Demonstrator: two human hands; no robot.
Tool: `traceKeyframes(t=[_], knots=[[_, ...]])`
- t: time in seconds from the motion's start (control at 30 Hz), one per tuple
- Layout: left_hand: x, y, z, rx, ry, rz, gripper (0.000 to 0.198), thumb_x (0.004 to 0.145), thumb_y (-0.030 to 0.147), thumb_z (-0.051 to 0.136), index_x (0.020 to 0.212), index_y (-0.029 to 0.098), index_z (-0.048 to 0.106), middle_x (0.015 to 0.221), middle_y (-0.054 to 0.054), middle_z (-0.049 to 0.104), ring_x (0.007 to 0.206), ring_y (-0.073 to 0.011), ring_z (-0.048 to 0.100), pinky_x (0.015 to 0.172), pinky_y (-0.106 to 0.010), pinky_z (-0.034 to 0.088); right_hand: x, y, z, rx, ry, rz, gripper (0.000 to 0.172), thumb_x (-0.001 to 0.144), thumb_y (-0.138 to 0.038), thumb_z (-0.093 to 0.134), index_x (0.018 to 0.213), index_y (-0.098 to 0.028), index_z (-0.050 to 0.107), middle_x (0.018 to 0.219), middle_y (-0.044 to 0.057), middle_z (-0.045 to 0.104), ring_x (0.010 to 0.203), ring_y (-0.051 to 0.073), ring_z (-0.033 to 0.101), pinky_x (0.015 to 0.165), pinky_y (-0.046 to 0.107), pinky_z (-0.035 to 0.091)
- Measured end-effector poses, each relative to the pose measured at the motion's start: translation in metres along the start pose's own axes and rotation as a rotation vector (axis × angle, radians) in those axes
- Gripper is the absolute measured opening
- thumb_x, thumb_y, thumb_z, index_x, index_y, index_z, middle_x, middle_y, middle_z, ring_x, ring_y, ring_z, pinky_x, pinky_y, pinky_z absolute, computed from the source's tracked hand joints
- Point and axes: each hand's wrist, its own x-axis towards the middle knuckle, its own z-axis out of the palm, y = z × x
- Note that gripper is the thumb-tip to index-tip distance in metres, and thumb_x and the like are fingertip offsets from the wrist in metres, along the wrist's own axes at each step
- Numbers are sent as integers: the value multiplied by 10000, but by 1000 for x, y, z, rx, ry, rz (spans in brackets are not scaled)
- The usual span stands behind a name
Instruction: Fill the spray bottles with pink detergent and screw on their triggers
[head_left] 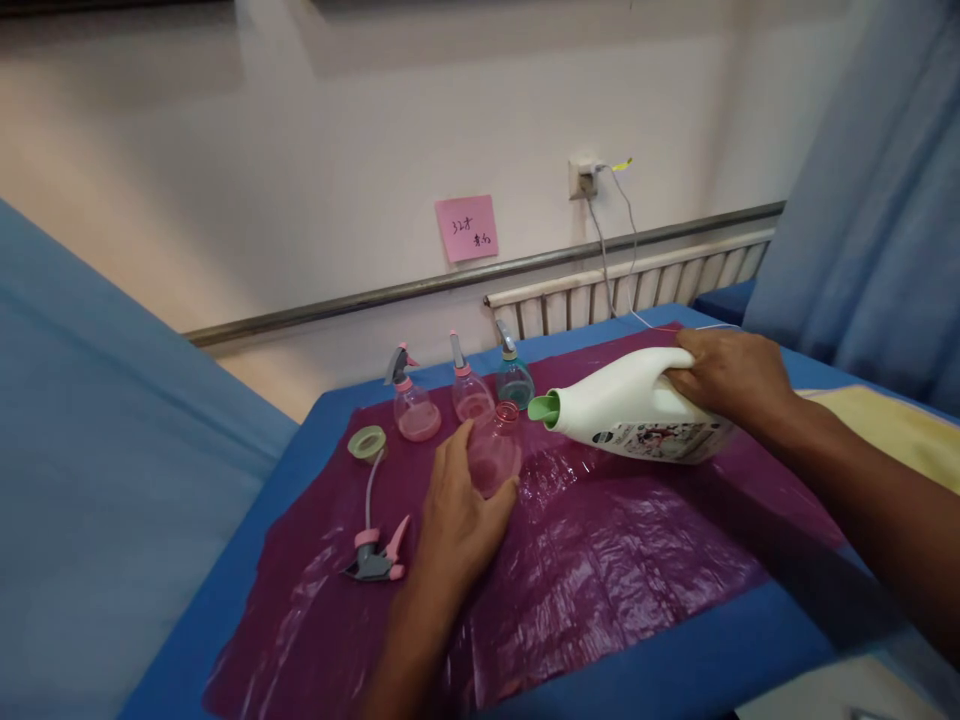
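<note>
My left hand (459,505) is wrapped round a small clear pink bottle (496,450) whose top is off, holding it upright on the purple plastic sheet (600,570). My right hand (731,375) grips the handle of a big white detergent jug (637,410). The jug is tipped on its side, and its green spout (545,408) sits just right of the bottle's open mouth. A loose pink and grey spray head (375,555) with its tube lies left of my left hand. A green cap (367,442) lies further back on the sheet.
Three small spray bottles stand at the back of the sheet: two pink (414,405) (469,388) and one teal (514,375). The blue table (720,650) meets a wall with a pink note (466,228), a socket with cables (583,178) and a radiator. Blue curtains hang left and right.
</note>
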Motion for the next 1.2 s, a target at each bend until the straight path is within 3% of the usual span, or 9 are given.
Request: traceKeyframes(t=[0.37,0.67,1.0,1.2], knots=[[2,-11,-14,205,-76,122,799,956,373,737,1674,219,423,1683,-181,531,1558,-386,535,1270,-559,480,1,2,4,22,10,-6,337,1038,-467,525,1085,-200,726,1090,172,812,961,330,750,647,375,244],[11,-6,-24,309,-126,162,800,959,421,715,1669,201,422,1679,-195,531,1538,-406,551,1232,-569,510,3,3,5,29,-2,9,391,1044,-509,522,1116,-193,741,1111,180,803,946,318,726,648,377,222],[22,5,-41,376,-179,241,793,924,318,739,1660,263,451,1674,-190,524,1545,-440,531,1246,-601,495,2,0,3,67,21,-18,375,1022,-502,553,1093,-196,758,1107,177,807,858,277,682,647,378,219],[28,4,-47,454,-214,283,768,966,352,703,1675,251,425,1655,-191,521,1544,-436,530,1247,-601,494,2,-1,0,82,16,-26,383,1020,-509,540,1089,-203,760,1099,177,810,853,278,672,645,384,226]])
